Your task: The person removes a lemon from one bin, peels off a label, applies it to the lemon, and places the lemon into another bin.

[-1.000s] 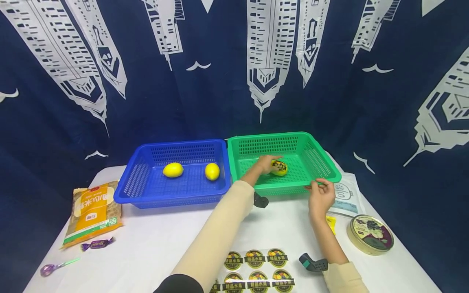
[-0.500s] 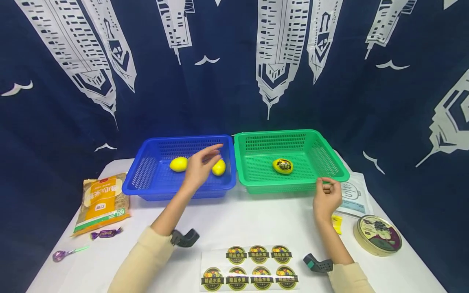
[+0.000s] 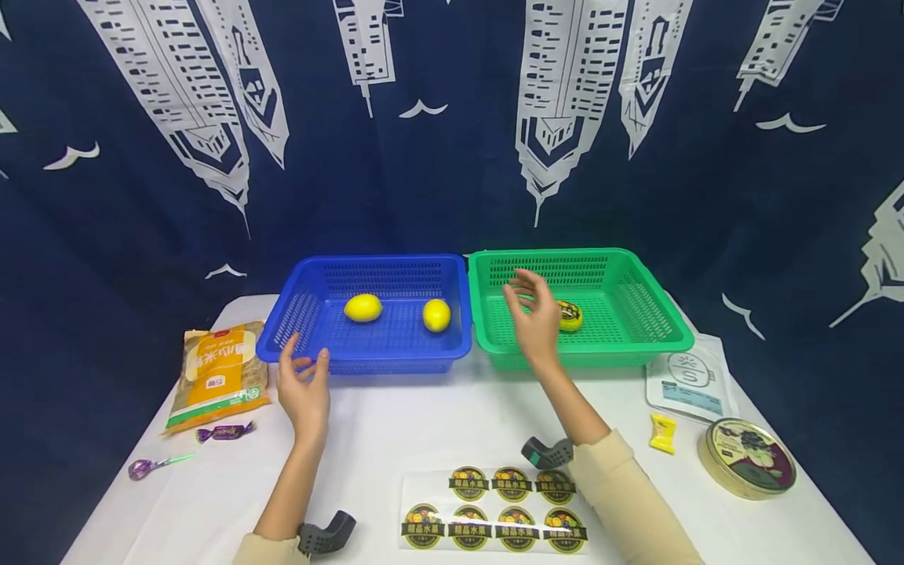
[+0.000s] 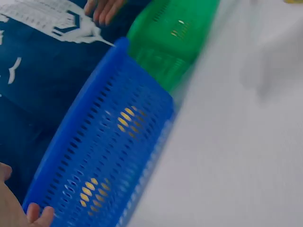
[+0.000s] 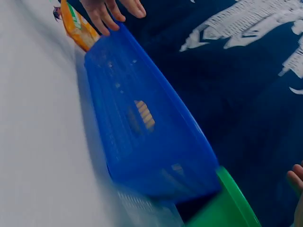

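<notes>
Both hands are raised and well apart, holding nothing: the left hand (image 3: 305, 392) has its fingers spread and gently bent, the right hand (image 3: 534, 318) curves its fingers loosely with a gap to the thumb. Nearest on the table (image 3: 381, 439) lies a sheet of stickers (image 3: 487, 510), round dark-and-gold labels in two rows, four in the near row and three in the far one. One cream sleeve (image 3: 628, 494) crosses beside its right edge. Out to the left are a purple lollipop (image 3: 140, 469), a purple-wrapped candy (image 3: 226, 432) and an orange bag (image 3: 220, 377); out to the right, a round tin (image 3: 747, 459), a yellow-wrapped candy (image 3: 662, 433) and a white pouch (image 3: 690, 378).

Farther back, the blue basket (image 3: 395, 362) and the green basket (image 3: 621, 353) stand side by side. Left fingertips overlap the blue basket's near left corner; whether they touch it, I cannot tell. Inside it sit two plain lemons, the left lemon (image 3: 363, 308) and the right lemon (image 3: 436, 315), apart. Within the green basket rests a labelled lemon (image 3: 572, 322), partly hidden by the right hand. Behind everything hangs a navy curtain (image 3: 438, 188) with white buildings and birds.
</notes>
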Available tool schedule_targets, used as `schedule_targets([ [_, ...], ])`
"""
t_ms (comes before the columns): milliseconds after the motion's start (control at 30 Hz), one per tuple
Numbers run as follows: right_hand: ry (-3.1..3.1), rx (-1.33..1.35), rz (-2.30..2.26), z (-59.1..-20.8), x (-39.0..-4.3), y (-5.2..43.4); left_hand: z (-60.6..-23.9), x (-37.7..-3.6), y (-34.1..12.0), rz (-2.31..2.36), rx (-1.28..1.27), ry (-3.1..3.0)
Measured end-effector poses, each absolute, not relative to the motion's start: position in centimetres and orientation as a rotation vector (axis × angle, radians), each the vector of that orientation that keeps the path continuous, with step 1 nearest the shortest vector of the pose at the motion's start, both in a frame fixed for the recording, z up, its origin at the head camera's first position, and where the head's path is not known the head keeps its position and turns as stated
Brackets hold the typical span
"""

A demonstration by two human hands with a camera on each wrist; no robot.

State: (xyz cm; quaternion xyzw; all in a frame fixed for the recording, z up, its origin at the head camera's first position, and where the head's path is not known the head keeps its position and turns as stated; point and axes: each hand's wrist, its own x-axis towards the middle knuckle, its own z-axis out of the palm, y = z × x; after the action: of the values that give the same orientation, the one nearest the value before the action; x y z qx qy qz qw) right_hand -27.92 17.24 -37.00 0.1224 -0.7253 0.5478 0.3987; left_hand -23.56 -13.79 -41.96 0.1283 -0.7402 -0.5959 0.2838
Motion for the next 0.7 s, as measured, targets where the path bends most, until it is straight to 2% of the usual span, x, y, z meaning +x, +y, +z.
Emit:
schedule_targets([
  [133, -2.017, 0.441, 1.448, -36.8, -31.9, 13.8, -42.1, -24.0, -13.4, -1.735, 0.416, -1.908],
  [333, -2.430, 0.639, 1.294, -37.0, -37.6, 12.2, -43.3, -24.8, -13.0, -1.879, 0.405, -1.808],
  [700, -2.912, 0.963, 0.762, -38.3, -41.9, 11.7, -44.1, -25.1, -13.8, -1.939, 0.340, -1.681],
])
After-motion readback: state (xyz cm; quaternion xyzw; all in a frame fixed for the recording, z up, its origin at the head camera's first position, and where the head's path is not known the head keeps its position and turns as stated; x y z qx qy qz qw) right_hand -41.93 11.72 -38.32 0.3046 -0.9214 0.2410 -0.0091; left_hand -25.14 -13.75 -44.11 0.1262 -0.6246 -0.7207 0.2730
